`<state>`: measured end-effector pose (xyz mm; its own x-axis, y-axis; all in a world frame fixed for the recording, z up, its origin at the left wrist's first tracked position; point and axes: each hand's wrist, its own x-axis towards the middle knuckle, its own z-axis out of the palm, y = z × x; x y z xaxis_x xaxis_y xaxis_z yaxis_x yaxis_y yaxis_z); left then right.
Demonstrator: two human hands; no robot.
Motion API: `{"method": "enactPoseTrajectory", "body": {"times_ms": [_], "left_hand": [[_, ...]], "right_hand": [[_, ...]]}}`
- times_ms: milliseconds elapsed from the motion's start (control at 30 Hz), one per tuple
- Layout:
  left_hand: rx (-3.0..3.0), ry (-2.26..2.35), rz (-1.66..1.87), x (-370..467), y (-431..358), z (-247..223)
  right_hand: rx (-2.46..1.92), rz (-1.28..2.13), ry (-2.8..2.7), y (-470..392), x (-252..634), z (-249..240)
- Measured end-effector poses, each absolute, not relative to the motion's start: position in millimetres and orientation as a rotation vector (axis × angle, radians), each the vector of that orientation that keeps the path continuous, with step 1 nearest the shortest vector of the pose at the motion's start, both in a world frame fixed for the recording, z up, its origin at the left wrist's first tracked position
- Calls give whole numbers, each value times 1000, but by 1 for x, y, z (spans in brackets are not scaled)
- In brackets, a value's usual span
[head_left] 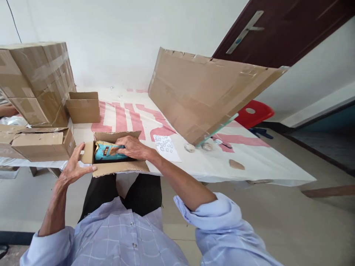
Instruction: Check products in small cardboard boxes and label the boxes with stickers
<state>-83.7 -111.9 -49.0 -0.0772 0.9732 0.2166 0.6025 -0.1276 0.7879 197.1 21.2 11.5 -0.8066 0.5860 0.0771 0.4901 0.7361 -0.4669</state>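
Observation:
An open cardboard box point(122, 169) sits at the near edge of the table, its flaps folded outward. Inside lies a blue and yellow printed packet point(107, 151), lettering too small to read. My left hand point(74, 166) spans the box's left end flap, thumb along the front corner and forefinger at the back of the flap. From the right, my right hand point(132, 147) reaches into the box, its fingers closed together on the packet's right part. Some right fingertips are hidden within the box.
Taped cartons point(41, 81) are stacked at left, beside a small open box point(84, 110) and a closed box point(41, 144). A large cardboard sheet point(210, 92) leans across the table. Nearby lie a marked paper point(168, 147) and tape rolls point(190, 147). Another person's hand point(7, 109) shows far left.

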Motion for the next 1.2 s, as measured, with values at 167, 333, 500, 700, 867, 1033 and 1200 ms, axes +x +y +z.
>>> {"method": "enactPoseTrajectory", "body": {"times_ms": [167, 333, 500, 700, 867, 1033, 1200], "left_hand": [[2007, 1763, 1367, -62, -112, -21], [2039, 1746, 1439, -57, -103, -7], [1852, 1791, 1444, -62, -87, -18], [1900, 1841, 1175, -57, -76, -34], [1881, 1784, 1401, -59, -70, -9], [1709, 1388, 1702, -53, -70, 65], [1570, 1148, 1551, -36, -71, 94]], "right_hand": [[-657, 984, -2424, 33, 209, 33], [-585, 1165, -2215, 42, 213, 47], [-521, 1362, -2095, 51, 208, 39], [-566, 1405, -1903, 67, 202, 35], [-582, 1397, -1765, 69, 213, 64], [-455, 1365, -1984, 50, 217, 107], [-433, 1268, -2192, 29, 219, 120]]}}
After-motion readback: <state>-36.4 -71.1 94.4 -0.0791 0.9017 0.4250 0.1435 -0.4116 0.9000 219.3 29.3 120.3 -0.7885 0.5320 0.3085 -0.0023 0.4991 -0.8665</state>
